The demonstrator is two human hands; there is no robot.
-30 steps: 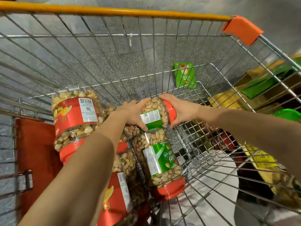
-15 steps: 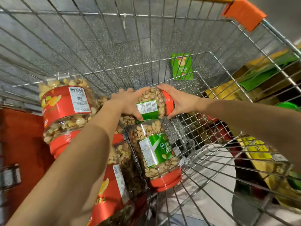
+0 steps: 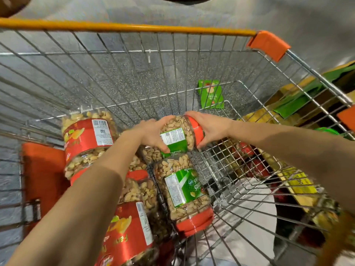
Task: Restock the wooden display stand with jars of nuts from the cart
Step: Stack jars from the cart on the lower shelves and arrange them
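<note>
We hold a green-labelled jar [image 3: 177,134] on its side above the middle of the cart [image 3: 124,28]. Our left hand [image 3: 151,135] curls round its clear base end, and our right hand [image 3: 209,129] grips its red lid. Other jars [image 3: 90,139] lie along the cart's left side.

Glossy clear plastic jar [image 3: 178,131], wire-metal cart [image 3: 134,77]

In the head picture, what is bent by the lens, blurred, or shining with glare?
Head view: the wide lens bows the cart handle; the lower right corner is smeared by blur; glare streaks the foil label of the nearest red-label jar; the held green-label jar is sharp.
</note>
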